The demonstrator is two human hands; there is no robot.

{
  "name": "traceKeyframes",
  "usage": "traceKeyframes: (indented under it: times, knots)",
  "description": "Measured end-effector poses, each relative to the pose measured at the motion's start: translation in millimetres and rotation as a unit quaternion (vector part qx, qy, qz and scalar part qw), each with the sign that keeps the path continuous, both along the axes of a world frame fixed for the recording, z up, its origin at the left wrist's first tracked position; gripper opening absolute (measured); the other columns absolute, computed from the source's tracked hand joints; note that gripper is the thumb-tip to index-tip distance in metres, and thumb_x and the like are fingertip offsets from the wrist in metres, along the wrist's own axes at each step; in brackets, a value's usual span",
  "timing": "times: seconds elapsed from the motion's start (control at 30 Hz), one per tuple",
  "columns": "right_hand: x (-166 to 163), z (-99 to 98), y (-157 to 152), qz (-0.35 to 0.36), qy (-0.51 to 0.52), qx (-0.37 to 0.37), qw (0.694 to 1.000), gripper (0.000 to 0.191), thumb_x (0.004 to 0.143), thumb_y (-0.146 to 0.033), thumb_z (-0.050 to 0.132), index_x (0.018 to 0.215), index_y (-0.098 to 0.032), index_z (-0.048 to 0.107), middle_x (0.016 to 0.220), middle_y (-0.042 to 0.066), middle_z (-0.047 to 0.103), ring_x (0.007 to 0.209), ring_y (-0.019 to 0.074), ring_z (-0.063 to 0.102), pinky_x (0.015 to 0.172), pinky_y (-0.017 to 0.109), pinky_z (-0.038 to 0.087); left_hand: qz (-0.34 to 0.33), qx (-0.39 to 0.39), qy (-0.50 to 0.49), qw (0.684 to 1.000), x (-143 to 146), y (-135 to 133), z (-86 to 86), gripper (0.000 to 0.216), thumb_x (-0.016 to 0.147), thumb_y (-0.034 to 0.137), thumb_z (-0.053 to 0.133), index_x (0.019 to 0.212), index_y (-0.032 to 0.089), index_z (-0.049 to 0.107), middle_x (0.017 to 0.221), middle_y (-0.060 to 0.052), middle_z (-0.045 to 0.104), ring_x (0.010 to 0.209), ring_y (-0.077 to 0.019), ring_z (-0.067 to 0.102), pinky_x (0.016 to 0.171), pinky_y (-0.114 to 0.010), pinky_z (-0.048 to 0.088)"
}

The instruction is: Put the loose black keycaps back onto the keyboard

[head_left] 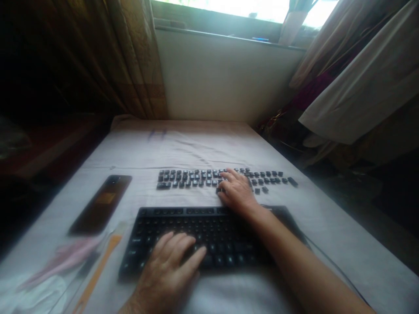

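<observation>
Fingers of the right hand [237, 192] curl down onto the loose keycaps [196, 178], whose rows run left-right beyond the keyboard [209, 237]; left hand [172, 261] rests spread on its keys.

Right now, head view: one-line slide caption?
Left hand rests on keyboard; right hand reaches loose keycaps laid in rows on the cloth; phone at left.

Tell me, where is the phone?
In the head view the phone lies flat on the white cloth, left of the black keyboard and beyond the orange-handled tool, away from both hands.
</observation>
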State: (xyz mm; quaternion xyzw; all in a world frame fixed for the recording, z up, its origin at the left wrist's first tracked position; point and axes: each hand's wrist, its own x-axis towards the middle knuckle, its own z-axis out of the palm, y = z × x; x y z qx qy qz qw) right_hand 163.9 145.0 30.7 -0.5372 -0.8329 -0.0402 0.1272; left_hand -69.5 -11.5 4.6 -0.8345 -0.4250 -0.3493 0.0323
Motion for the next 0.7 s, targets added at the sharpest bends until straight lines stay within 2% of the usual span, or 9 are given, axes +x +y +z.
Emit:
traceKeyframes:
  times: [0.37, 0.5, 0.6, 0.7]
  knots:
    - [0, 2.7, -6, 0.011, 0.052, 0.017, 0.998, 0.011, 0.08, -0.017, 0.064, 0.089, -0.016, 0.071, 0.131, 0.016, 0.063, 0.136, 0.0363, 0.042, 0.108, 0.054, 0.034, -0.004, 0.024, 0.015, 1.0, 1, 3, -0.2, 0.023, 0.095, 0.026, 0.055, 0.113, 0.028, 0.069, 0.111, -0.002, 0.067, 0.111, -0.0185, 0.059, 0.112, -0.037, 0.033]
    - [-2, 14.8, -34, 0.045, 0.134, 0.003, 0.99, 0.008, 0.082, -0.019, 0.064, 0.09, -0.02, 0.067, 0.132, 0.014, 0.062, 0.137, 0.0347, 0.041, 0.107, 0.058, 0.036, -0.001, 0.026, 0.022, 0.999, 0, 2, -2.7, 0.024, 0.093, 0.025, 0.056, 0.114, 0.029, 0.068, 0.112, -0.002, 0.067, 0.111, -0.0187, 0.059, 0.112, -0.038, 0.034]
    - [-5, 23.0, -63, 0.104, 0.17, -0.067, 0.978, 0.01, 0.082, -0.018, 0.065, 0.092, -0.021, 0.065, 0.135, 0.012, 0.06, 0.141, 0.0315, 0.038, 0.109, 0.055, 0.037, -0.003, 0.017, 0.02, 1.0, -1, 1, -4.3, 0.024, 0.095, 0.025, 0.054, 0.115, 0.029, 0.068, 0.112, -0.002, 0.067, 0.112, -0.0183, 0.059, 0.113, -0.038, 0.032]
    - [-7, 25.7, -84, 0.124, 0.167, -0.114, 0.971, 0.012, 0.081, -0.017, 0.067, 0.091, -0.021, 0.064, 0.136, 0.012, 0.06, 0.142, 0.032, 0.036, 0.109, 0.056, 0.038, 0.0, 0.007, 0.019, 1.0, 0, 0, -3.8, 0.025, 0.097, 0.026, 0.052, 0.116, 0.029, 0.068, 0.112, -0.002, 0.068, 0.113, -0.0183, 0.058, 0.114, -0.038, 0.031]
